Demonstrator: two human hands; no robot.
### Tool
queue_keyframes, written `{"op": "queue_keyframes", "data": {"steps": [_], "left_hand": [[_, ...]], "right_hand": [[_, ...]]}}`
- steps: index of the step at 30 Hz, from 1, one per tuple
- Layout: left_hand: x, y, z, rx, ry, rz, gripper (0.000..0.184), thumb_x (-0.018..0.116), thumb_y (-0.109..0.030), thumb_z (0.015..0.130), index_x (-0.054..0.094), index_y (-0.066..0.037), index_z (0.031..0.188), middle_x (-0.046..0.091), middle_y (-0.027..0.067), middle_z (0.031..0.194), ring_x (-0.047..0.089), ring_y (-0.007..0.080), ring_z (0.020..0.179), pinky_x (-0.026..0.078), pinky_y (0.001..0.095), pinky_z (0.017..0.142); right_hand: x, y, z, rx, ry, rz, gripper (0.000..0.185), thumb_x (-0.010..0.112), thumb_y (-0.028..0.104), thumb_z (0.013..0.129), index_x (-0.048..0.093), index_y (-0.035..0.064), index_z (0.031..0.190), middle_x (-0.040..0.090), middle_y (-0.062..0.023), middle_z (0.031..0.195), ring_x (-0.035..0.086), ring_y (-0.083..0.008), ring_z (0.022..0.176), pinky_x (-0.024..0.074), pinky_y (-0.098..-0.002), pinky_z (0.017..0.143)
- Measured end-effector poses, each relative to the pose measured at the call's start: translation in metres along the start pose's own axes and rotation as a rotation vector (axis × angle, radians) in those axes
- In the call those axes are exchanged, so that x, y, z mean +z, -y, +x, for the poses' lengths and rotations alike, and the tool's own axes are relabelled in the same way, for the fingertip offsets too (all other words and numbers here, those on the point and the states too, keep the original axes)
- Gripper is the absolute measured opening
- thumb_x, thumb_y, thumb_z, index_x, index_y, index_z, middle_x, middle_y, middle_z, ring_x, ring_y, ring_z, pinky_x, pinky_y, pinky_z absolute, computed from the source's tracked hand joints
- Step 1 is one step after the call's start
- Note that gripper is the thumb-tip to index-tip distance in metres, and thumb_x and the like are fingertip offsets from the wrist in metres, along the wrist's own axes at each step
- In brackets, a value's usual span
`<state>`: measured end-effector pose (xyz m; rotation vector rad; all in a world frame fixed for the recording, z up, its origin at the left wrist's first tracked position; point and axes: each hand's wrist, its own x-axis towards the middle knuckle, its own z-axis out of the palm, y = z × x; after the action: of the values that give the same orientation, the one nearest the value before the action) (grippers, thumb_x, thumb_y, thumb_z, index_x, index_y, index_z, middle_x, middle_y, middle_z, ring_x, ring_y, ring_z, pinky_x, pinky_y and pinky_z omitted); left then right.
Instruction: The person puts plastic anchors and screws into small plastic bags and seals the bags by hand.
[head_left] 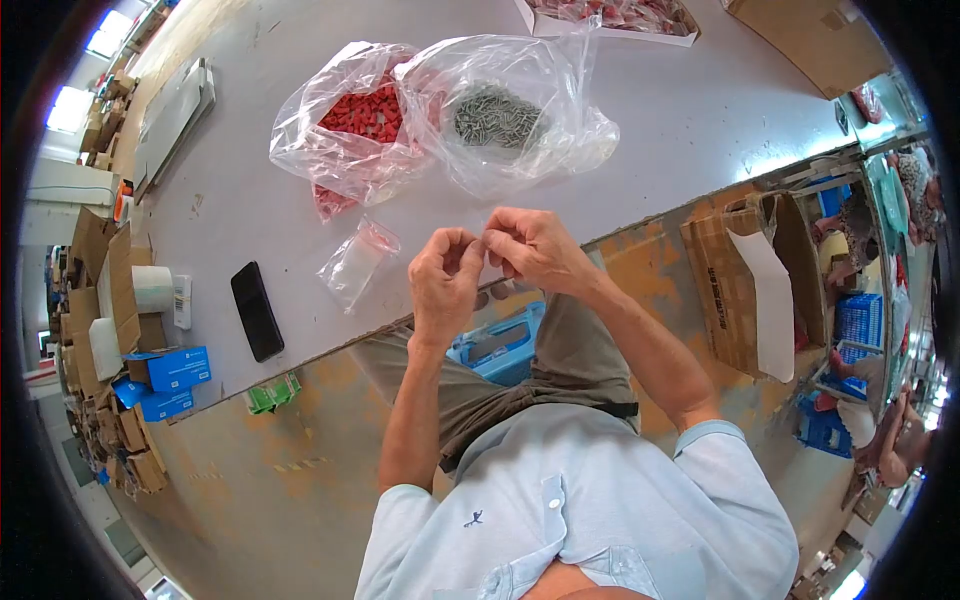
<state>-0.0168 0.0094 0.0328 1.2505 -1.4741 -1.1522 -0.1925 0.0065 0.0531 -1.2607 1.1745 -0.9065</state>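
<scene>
Over the table's front edge, my left hand [447, 283] and my right hand [533, 245] meet at the fingertips. Both are closed in a pinch, and whatever lies between the fingers is too small or hidden to name. Beyond them on the grey table [680, 130] lies an open clear bag of small red pieces [365, 115]. Against its right side rests another open clear bag, with small metal pieces [497, 117] inside. A small clear plastic bag [358, 262] lies flat just left of my left hand.
A black phone [257, 311] lies left, near the front edge. Blue boxes [178, 370] are at the far left corner. A carton with red packets [615, 14] stands at the back. Below the table are a blue basket [497, 345] and an open cardboard box [728, 290].
</scene>
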Motion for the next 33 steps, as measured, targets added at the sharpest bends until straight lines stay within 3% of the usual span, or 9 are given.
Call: {"op": "queue_keyframes", "data": {"steps": [5, 11, 13, 17, 19, 33], "left_hand": [[0.003, 0.004, -0.002, -0.092, -0.029, -0.072, 0.006, 0.064, -0.004, 0.098, 0.063, 0.0, 0.094, 0.063, -0.0008, 0.078, 0.056, 0.0045, 0.066, 0.046, 0.0213, 0.058], [0.003, -0.007, -0.001, 0.075, -0.013, 0.098, 0.006, 0.064, -0.004, 0.097, 0.066, 0.002, 0.098, 0.067, 0.0024, 0.08, 0.061, 0.0076, 0.068, 0.051, 0.0246, 0.062], [0.001, -0.004, 0.0, 0.186, 0.013, 0.155, 0.006, 0.067, -0.002, 0.092, 0.065, 0.003, 0.095, 0.069, 0.0099, 0.078, 0.065, 0.0135, 0.067, 0.052, 0.0284, 0.062], [0.0, -0.007, -0.002, 0.17, 0.04, 0.22, 0.006, 0.067, -0.002, 0.091, 0.065, 0.003, 0.094, 0.068, 0.0111, 0.078, 0.066, 0.0155, 0.066, 0.053, 0.0298, 0.061], [0.0, -0.005, -0.003, 0.159, 0.04, 0.213, 0.006, 0.065, -0.001, 0.093, 0.067, 0.003, 0.097, 0.069, 0.0049, 0.079, 0.063, 0.0087, 0.069, 0.052, 0.026, 0.063], [0.006, -0.008, -0.01, 0.035, 0.035, 0.104, 0.006, 0.064, -0.003, 0.093, 0.067, 0.003, 0.093, 0.063, -0.0005, 0.073, 0.056, 0.0043, 0.067, 0.048, 0.0236, 0.06]], "right_hand": [[0.001, -0.004, -0.002, -0.155, -0.034, -0.169, 0.018, 0.059, 0.012, 0.094, 0.064, -0.0053, 0.095, 0.063, -0.013, 0.07, 0.059, -0.0172, 0.061, 0.0504, -0.0356, 0.058], [0.0, -0.004, -0.004, -0.216, -0.056, -0.278, 0.016, 0.058, 0.01, 0.091, 0.063, -0.0054, 0.093, 0.063, -0.0166, 0.069, 0.058, -0.0183, 0.06, 0.0503, -0.0368, 0.058], [0.0, -0.004, -0.004, -0.239, -0.053, -0.298, 0.017, 0.058, 0.01, 0.091, 0.064, -0.0055, 0.092, 0.063, -0.0163, 0.067, 0.057, -0.0179, 0.059, 0.0498, -0.0364, 0.057], [0.001, -0.007, -0.007, -0.216, -0.04, -0.271, 0.019, 0.059, 0.012, 0.094, 0.064, -0.0054, 0.091, 0.061, -0.0151, 0.066, 0.055, -0.0169, 0.059, 0.0487, -0.0359, 0.056], [0.002, -0.011, -0.008, -0.133, -0.033, -0.1, 0.022, 0.058, 0.015, 0.097, 0.064, -0.0048, 0.092, 0.059, -0.0143, 0.065, 0.055, -0.016, 0.058, 0.0476, -0.0357, 0.055], [0.005, -0.015, -0.013, -0.269, -0.096, -0.306, 0.014, 0.055, 0.01, 0.094, 0.06, -0.0039, 0.09, 0.063, -0.019, 0.067, 0.061, -0.0228, 0.057, 0.0497, -0.0377, 0.056]]}}
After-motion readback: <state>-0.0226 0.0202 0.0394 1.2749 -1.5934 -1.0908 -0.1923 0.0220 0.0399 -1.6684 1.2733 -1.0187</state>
